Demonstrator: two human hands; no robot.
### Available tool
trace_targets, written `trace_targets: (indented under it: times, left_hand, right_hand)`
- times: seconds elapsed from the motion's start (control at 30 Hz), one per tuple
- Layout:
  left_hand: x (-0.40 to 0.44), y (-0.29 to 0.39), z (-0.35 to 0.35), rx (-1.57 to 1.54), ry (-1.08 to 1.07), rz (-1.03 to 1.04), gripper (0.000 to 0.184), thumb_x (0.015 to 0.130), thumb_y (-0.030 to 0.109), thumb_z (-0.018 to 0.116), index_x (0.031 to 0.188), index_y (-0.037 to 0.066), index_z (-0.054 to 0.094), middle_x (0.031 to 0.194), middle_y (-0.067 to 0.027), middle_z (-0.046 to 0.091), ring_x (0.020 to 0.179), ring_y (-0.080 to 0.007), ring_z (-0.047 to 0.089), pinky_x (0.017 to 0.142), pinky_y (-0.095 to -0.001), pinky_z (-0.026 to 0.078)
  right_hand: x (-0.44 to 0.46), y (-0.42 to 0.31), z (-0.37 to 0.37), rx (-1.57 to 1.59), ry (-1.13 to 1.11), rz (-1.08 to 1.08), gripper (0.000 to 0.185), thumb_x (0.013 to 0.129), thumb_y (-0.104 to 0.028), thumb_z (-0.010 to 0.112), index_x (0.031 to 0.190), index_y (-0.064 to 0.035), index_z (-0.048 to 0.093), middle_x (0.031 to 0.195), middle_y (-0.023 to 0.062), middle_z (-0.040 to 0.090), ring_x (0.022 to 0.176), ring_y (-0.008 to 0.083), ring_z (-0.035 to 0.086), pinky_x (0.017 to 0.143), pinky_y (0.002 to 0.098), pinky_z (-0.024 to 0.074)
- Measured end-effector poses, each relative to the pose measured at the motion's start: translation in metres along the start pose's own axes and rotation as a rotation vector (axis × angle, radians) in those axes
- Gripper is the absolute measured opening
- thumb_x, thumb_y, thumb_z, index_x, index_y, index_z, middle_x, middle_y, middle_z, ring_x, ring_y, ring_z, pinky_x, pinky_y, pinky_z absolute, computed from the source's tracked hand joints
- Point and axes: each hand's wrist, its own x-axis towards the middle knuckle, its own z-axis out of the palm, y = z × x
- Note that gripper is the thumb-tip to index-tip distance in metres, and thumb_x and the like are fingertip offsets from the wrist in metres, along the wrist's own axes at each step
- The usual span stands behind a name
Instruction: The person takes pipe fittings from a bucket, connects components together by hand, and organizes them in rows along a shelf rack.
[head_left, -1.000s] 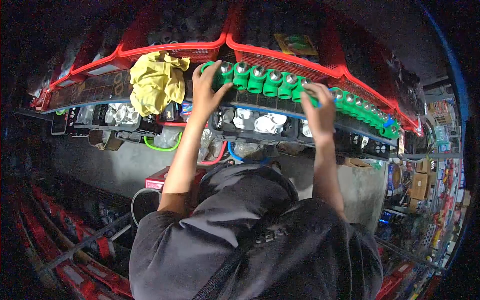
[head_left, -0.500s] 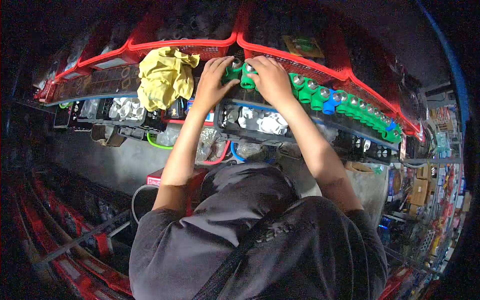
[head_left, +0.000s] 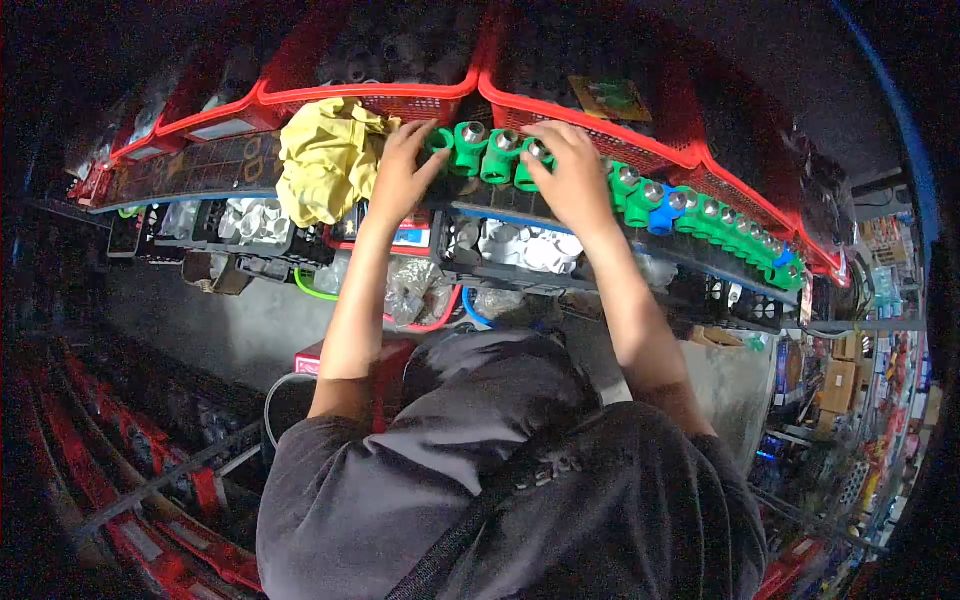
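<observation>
A row of green pipe fittings [head_left: 501, 160] with metal-lined openings stands along the shelf edge, curving away to the right. My left hand [head_left: 402, 178] is at the row's left end, its thumb and fingers closed around a green pipe fitting [head_left: 438, 143]. My right hand [head_left: 576, 185] grips another green fitting [head_left: 527, 172] between thumb and fingers, partly covering it. Two fittings stand between my hands. A blue fitting [head_left: 664, 213] sits among the green ones to the right. Just left of my left hand lies a crumpled yellow cloth [head_left: 327, 165].
Red plastic baskets [head_left: 365, 91] line the back of the shelf. Below its edge, black crates hold white fittings [head_left: 530, 245]. Bags of parts [head_left: 412, 285] are lower down. A red stool [head_left: 392, 375] stands by my legs, and cardboard boxes [head_left: 838, 383] are at the right.
My left hand has shifted left toward the yellow cloth with a green fitting. My right hand has moved slightly right. More green fittings now show between the hands.
</observation>
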Motion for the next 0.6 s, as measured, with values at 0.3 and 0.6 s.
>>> trace_targets:
  times: [0.3, 0.6]
  left_hand:
    - [0.006, 0.000, 0.003, -0.094, 0.005, -0.043, 0.039, 0.075, 0.015, 0.066, 0.109, -0.002, 0.056, 0.102, -0.0165, 0.057, 0.095, -0.0299, 0.056, 0.082, -0.0328, 0.044]
    - [-0.005, 0.025, 0.007, 0.152, 0.217, 0.098, 0.040, 0.075, 0.018, 0.066, 0.110, 0.004, 0.054, 0.109, -0.0139, 0.053, 0.103, -0.0315, 0.047, 0.089, -0.0385, 0.037]
  right_hand:
    - [-0.015, 0.012, -0.017, -0.083, 0.049, 0.034, 0.026, 0.072, -0.013, 0.065, 0.097, -0.0063, 0.061, 0.098, 0.0091, 0.059, 0.097, 0.0278, 0.052, 0.087, 0.0386, 0.0398]
    - [-0.019, 0.018, -0.007, -0.171, 0.048, 0.013, 0.034, 0.068, -0.014, 0.069, 0.100, -0.0072, 0.061, 0.102, 0.0080, 0.059, 0.099, 0.0270, 0.051, 0.087, 0.0381, 0.0391]
